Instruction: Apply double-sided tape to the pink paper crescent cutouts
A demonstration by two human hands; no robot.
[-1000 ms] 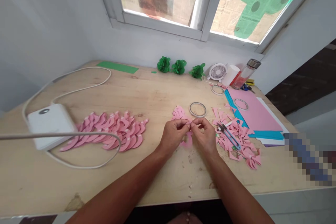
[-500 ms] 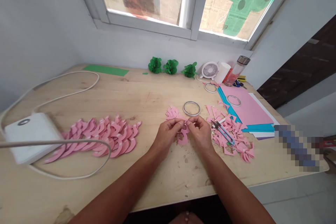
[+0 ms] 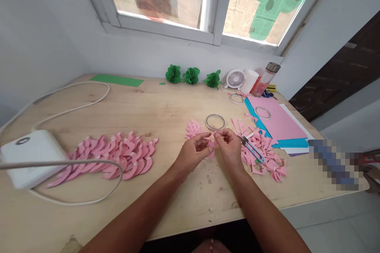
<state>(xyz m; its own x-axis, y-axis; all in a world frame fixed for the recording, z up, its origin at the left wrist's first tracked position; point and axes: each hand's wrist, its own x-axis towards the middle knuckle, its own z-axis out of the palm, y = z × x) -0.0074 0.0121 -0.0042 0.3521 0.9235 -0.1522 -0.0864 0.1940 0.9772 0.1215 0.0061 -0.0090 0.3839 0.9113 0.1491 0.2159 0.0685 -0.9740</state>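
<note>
My left hand (image 3: 194, 151) has its thumb and forefinger apart, with nothing plainly gripped between them. Beside it, my right hand (image 3: 229, 145) pinches at a pink paper cut-out (image 3: 211, 155), mostly hidden behind the fingers. A small stack of pink paper cut-outs (image 3: 193, 127) lies just beyond my left hand. Pink paper scraps (image 3: 268, 154) are heaped to the right of my right hand, with a grey-blue utility knife (image 3: 253, 149) on top. A roll of narrow tape (image 3: 215, 122) lies flat beyond both hands.
Overlapping curved pink pieces (image 3: 130, 156) spread at left, near a white box (image 3: 32, 160) and its looping cable (image 3: 74, 203). Green paper balls (image 3: 190, 76), a small fan (image 3: 235, 79) and a glass bottle (image 3: 266, 80) stand along the wall. Coloured sheets (image 3: 282, 120) lie at right.
My left thumb and forefinger have parted from their pinch on the pink cut-out. My right hand keeps its pinch. The whole view has shifted slightly.
</note>
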